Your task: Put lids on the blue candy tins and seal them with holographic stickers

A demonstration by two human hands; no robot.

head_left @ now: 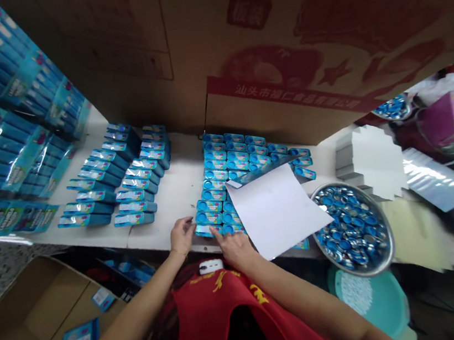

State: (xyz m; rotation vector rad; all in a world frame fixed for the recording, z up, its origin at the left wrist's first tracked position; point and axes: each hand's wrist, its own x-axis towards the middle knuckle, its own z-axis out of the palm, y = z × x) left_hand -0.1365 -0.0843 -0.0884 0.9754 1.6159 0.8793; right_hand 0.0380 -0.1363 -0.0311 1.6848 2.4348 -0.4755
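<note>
Small blue boxes (214,165) with round blue lids on their upper faces stand in packed rows on the white table. At the near end of the left row lies one blue box (203,229). My right hand (237,248) has its index finger over that box's right part; its other fingers are curled and partly hidden. My left hand (182,235) is by the box's left end, fingers loosely bent and thumb apart, with nothing visible inside. A white card sheet (276,211) slants over the right-hand rows and hides some boxes.
More blue boxes (130,199) stand in two lines at left, beside stacked packed trays (6,149). A large cardboard carton (283,90) closes off the back. At right are a metal bowl of blue-and-silver caps (354,231), a green basin (390,310) and white cards (376,161).
</note>
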